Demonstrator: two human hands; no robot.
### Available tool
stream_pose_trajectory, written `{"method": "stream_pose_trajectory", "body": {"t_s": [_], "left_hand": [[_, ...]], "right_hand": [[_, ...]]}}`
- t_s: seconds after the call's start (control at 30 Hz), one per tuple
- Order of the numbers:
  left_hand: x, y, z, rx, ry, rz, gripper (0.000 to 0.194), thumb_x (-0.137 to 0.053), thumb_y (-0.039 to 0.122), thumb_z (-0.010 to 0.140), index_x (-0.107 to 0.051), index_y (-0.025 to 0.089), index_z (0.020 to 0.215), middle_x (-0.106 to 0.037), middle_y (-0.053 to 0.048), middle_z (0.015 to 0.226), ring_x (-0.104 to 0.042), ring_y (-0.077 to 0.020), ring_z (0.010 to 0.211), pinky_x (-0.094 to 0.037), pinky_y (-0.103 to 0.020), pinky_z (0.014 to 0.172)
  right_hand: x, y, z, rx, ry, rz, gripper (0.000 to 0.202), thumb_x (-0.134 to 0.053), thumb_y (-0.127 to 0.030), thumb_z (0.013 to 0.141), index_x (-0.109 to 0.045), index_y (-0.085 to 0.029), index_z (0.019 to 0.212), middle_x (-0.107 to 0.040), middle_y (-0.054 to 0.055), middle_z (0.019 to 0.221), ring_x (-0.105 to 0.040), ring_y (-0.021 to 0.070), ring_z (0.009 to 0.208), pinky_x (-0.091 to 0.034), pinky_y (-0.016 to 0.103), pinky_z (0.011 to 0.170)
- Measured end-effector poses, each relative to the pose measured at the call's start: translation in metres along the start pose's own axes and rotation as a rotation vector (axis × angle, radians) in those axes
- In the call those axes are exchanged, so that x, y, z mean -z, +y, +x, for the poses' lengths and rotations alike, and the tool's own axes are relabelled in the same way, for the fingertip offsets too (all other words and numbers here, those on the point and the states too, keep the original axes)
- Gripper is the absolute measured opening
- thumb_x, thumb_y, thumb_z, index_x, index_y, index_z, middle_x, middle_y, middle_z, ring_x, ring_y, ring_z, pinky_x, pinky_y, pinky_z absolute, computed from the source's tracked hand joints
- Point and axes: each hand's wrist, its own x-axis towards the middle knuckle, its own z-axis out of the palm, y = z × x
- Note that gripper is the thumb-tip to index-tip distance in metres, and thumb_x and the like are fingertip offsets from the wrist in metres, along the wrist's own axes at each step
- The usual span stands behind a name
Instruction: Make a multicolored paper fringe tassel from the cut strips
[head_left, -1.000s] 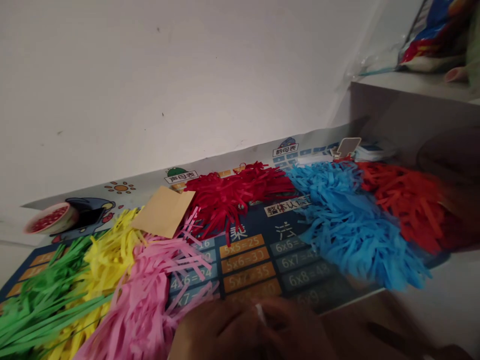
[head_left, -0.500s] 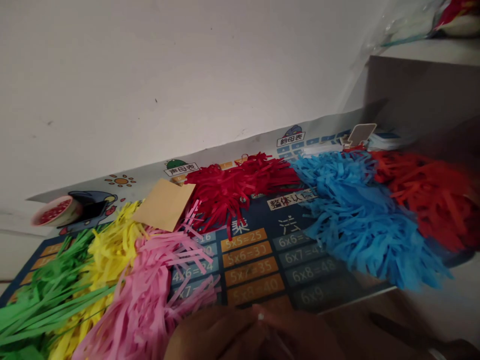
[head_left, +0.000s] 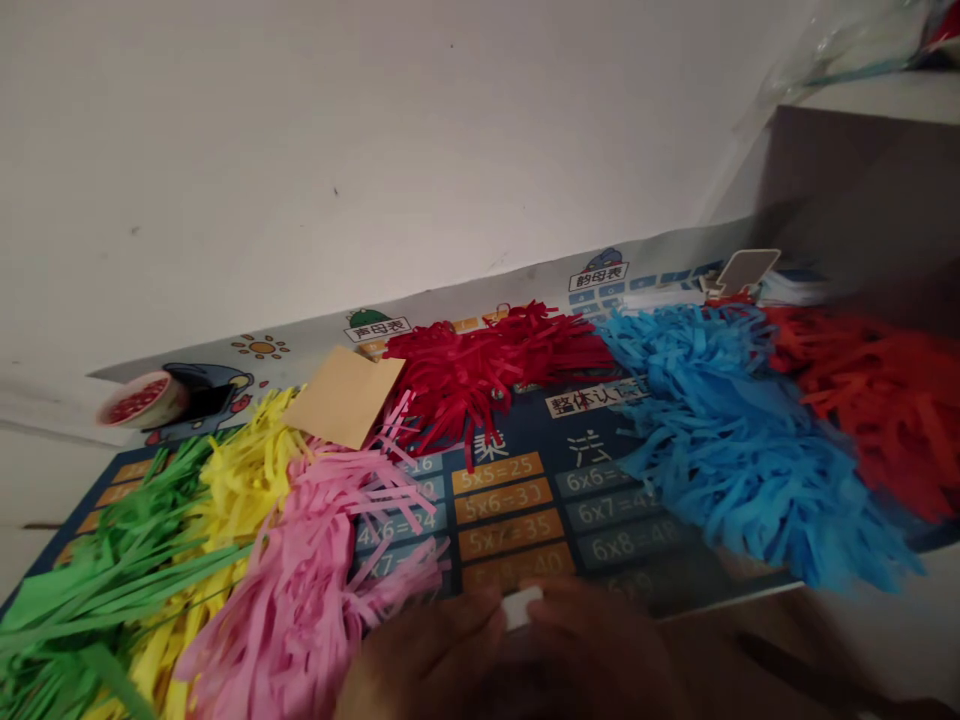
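Observation:
My left hand [head_left: 427, 645] and my right hand [head_left: 592, 640] come together at the bottom middle, dim and slightly blurred. Between their fingertips they pinch a small white piece [head_left: 520, 607]; its kind is not clear, and what lies below it is in shadow. To the left of my hands lies a heap of pink paper strips [head_left: 300, 560], with yellow strips [head_left: 244, 480] and green strips [head_left: 127, 560] beyond it. Dark red strips [head_left: 480, 370] lie behind the hands, while blue strips [head_left: 735, 430] and orange-red strips [head_left: 877, 390] spread on the right.
A printed mat with sums [head_left: 510, 505] covers the table. On it are a tan paper square [head_left: 346, 397], a bowl of small red items [head_left: 144, 400] and a dark phone-like object [head_left: 206, 402]. A card stand [head_left: 750, 272] stands back right, beside a grey panel [head_left: 862, 200]. A white wall rises behind.
The view has shifted, so the tabletop things appear a little farther right. My hands have risen slightly, and more of the white piece shows between the fingertips.

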Motion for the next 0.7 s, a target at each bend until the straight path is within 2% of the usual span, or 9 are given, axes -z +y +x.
{"method": "stream_pose_trajectory", "body": {"t_s": [0.1, 0.17, 0.27, 0.37, 0.47, 0.53, 0.6, 0.7], "left_hand": [[0.003, -0.006, -0.003, 0.127, -0.009, -0.075, 0.027, -0.045, 0.025, 0.098, -0.068, 0.017, 0.111, -0.075, -0.007, 0.104, -0.072, -0.0127, 0.093, -0.057, -0.016, 0.080], [0.007, -0.012, -0.003, 0.185, 0.045, -0.146, 0.022, -0.053, 0.026, 0.095, -0.070, 0.021, 0.107, -0.077, -0.005, 0.099, -0.073, -0.0126, 0.088, -0.059, -0.017, 0.077], [0.008, -0.018, -0.007, 0.276, 0.203, -0.245, 0.014, -0.061, 0.029, 0.090, -0.074, 0.025, 0.095, -0.078, -0.001, 0.085, -0.074, -0.0118, 0.076, -0.060, -0.018, 0.072], [0.000, -0.019, -0.013, 0.356, 0.305, -0.340, 0.015, -0.064, 0.034, 0.087, -0.075, 0.024, 0.087, -0.078, -0.001, 0.080, -0.074, -0.0130, 0.074, -0.060, -0.020, 0.070], [-0.013, -0.020, -0.016, 0.408, 0.388, -0.437, 0.032, -0.058, 0.045, 0.089, -0.075, 0.021, 0.078, -0.077, -0.004, 0.075, -0.074, -0.0147, 0.070, -0.060, -0.022, 0.065], [-0.022, -0.024, -0.017, 0.377, 0.449, -0.424, 0.044, -0.049, 0.051, 0.092, -0.074, 0.020, 0.073, -0.076, -0.005, 0.071, -0.073, -0.0149, 0.066, -0.059, -0.022, 0.064], [-0.030, -0.029, -0.018, 0.321, 0.480, -0.359, 0.047, -0.044, 0.051, 0.094, -0.073, 0.020, 0.072, -0.076, -0.004, 0.069, -0.073, -0.0142, 0.065, -0.057, -0.021, 0.064], [-0.041, -0.036, -0.023, 0.261, 0.494, -0.294, 0.039, -0.051, 0.048, 0.092, -0.071, 0.020, 0.073, -0.077, -0.004, 0.071, -0.073, -0.0130, 0.067, -0.055, -0.018, 0.065]], "right_hand": [[0.005, -0.002, 0.007, -0.072, 0.129, -0.006, 0.020, -0.052, -0.035, 0.093, -0.069, -0.025, 0.094, -0.073, 0.006, 0.097, -0.069, 0.0201, 0.089, -0.057, 0.028, 0.079], [0.005, 0.000, 0.011, -0.133, 0.175, 0.020, 0.020, -0.057, -0.039, 0.090, -0.070, -0.024, 0.086, -0.073, 0.006, 0.092, -0.069, 0.0201, 0.084, -0.058, 0.027, 0.076], [0.007, 0.009, 0.011, -0.195, 0.160, 0.058, 0.025, -0.059, -0.046, 0.088, -0.072, -0.025, 0.085, -0.073, 0.006, 0.094, -0.070, 0.0212, 0.083, -0.059, 0.028, 0.074], [0.020, 0.022, 0.023, -0.140, 0.061, 0.061, 0.027, -0.059, -0.050, 0.087, -0.074, -0.026, 0.086, -0.074, 0.007, 0.095, -0.070, 0.0230, 0.087, -0.059, 0.029, 0.076], [0.034, 0.027, 0.072, -0.005, -0.056, 0.008, 0.027, -0.059, -0.047, 0.088, -0.073, -0.025, 0.096, -0.072, 0.007, 0.103, -0.069, 0.0239, 0.095, -0.058, 0.030, 0.080], [0.027, 0.019, 0.120, 0.039, -0.039, -0.084, 0.030, -0.056, -0.044, 0.090, -0.068, -0.022, 0.105, -0.072, 0.008, 0.102, -0.069, 0.0227, 0.091, -0.058, 0.030, 0.077], [0.003, 0.007, 0.169, 0.141, -0.053, -0.224, 0.027, -0.054, -0.039, 0.091, -0.066, -0.019, 0.105, -0.072, 0.008, 0.097, -0.068, 0.0216, 0.086, -0.056, 0.031, 0.075], [-0.050, -0.005, 0.233, 0.407, -0.128, -0.436, 0.024, -0.057, -0.023, 0.087, -0.066, -0.018, 0.109, -0.069, 0.011, 0.109, -0.062, 0.0261, 0.102, -0.048, 0.040, 0.092]]}}
